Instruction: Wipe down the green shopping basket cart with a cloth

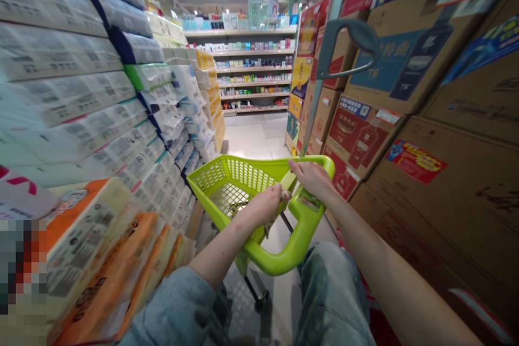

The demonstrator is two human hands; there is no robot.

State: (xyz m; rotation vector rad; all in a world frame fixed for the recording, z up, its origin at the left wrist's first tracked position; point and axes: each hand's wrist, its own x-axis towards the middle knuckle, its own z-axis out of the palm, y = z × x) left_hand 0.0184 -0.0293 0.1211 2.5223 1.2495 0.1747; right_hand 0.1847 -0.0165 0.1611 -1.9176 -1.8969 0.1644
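A lime-green shopping cart (pixel 279 262) with a lattice basket stands right in front of me. My left hand (pixel 264 206) is closed at the basket's near side. A small beige patterned piece (pixel 286 195) pokes out beside its fingers, and a similar bit hangs below the wrist; what it is I cannot make out. My right hand (pixel 311 177) is closed at the far right corner of the cart's looped handle frame, its fingertips by a pale green strip (pixel 288 180). The palm side of both hands is hidden. Through the basket's lattice the floor shows.
Stacked white tissue packs (pixel 60 48) line the left side, with orange packs (pixel 133 243) low and near. Cardboard cartons (pixel 441 167) rise close on the right. A grey pole with a hook-shaped handle (pixel 348 48) stands before them. Product shelves (pixel 255 67) close the aisle's far end.
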